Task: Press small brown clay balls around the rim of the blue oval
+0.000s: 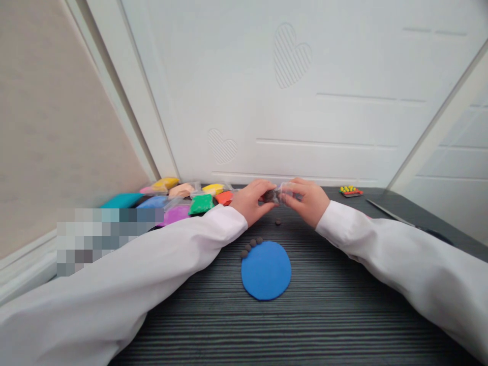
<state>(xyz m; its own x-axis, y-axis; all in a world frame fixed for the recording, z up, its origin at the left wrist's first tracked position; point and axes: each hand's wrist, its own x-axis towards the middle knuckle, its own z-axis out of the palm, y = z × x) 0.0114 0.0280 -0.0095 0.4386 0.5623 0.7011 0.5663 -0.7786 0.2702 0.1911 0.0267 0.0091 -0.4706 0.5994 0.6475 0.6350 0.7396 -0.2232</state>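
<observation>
Both of my hands hold a small clear bag of dark brown clay (271,195) above the far part of the table. My left hand (254,200) pinches its brown, filled end. On the other side, my right hand (308,199) grips the clear plastic end. Just below the bag, a small dark clay piece (278,221) lies on the table. Nearer to me is a flat, round blue clay disc (266,270). Several small brown clay balls (251,245) sit in a row along its upper left edge.
Bags of coloured clay, among them a green bag (201,204) and a purple bag (176,214), lie at the back left. A small yellow and red clay piece (349,191) stands at the back right. Scissors (404,219) lie beside my right sleeve. A white panel wall (244,101) rises behind the dark table (213,325).
</observation>
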